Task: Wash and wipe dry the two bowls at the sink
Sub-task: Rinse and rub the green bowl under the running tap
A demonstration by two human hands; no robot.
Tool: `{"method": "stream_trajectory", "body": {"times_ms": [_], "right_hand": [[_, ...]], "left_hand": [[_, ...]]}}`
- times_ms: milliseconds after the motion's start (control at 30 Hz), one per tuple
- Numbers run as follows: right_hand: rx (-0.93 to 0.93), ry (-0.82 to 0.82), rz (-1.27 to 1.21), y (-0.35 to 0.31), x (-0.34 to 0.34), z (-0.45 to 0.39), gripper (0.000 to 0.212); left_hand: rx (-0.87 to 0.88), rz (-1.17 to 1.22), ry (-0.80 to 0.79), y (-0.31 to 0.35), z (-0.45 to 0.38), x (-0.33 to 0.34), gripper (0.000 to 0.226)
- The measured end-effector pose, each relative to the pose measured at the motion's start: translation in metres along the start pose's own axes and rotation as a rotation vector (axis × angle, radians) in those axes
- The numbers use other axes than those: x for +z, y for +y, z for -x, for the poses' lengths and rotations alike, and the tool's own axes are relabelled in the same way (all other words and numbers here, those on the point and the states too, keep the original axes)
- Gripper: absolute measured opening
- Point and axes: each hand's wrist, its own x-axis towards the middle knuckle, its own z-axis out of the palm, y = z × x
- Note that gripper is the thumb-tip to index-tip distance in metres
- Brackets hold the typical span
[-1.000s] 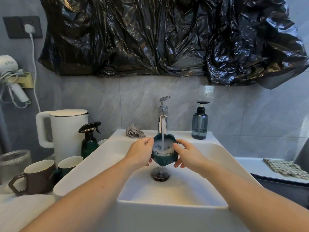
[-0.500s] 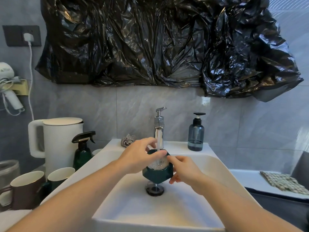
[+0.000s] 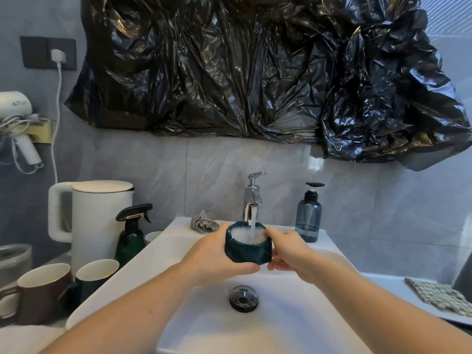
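Holding dark green bowl [image 3: 248,247] upright under running faucet [image 3: 252,198], above white sink [image 3: 293,325] & its drain [image 3: 243,298]; foamy water inside. Left hand [image 3: 215,254] cupping bowl's left side & underside, fingers curled round it. Right hand [image 3: 287,251] gripping right side, thumb hooked over rim, other fingers curled beneath. Grey rag [image 3: 204,221] & soap dispenser [image 3: 308,215] on back ledge. Spray bottle [image 3: 131,233], kettle [image 3: 99,221], two mugs [image 3: 40,292] on counter at left; checked cloth [image 3: 444,295] at right
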Motion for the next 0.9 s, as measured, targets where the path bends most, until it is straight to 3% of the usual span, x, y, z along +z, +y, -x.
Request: {"method": "stream_trajectory", "body": {"times_ms": [133, 300, 900], "right_hand": [[-0.088, 0.037, 0.040, 0.011, 0.002, -0.004, 0.039], [-0.126, 0.080, 0.082, 0.026, 0.000, -0.007, 0.041], [-0.038, 0.057, -0.015, 0.037, 0.003, -0.010, 0.047]], "left_hand": [[-0.004, -0.055, 0.031, -0.002, -0.001, 0.004, 0.091], [0.023, -0.117, -0.039, -0.003, -0.005, 0.012, 0.094], [0.001, -0.148, -0.132, -0.012, -0.007, 0.012, 0.077]]}}
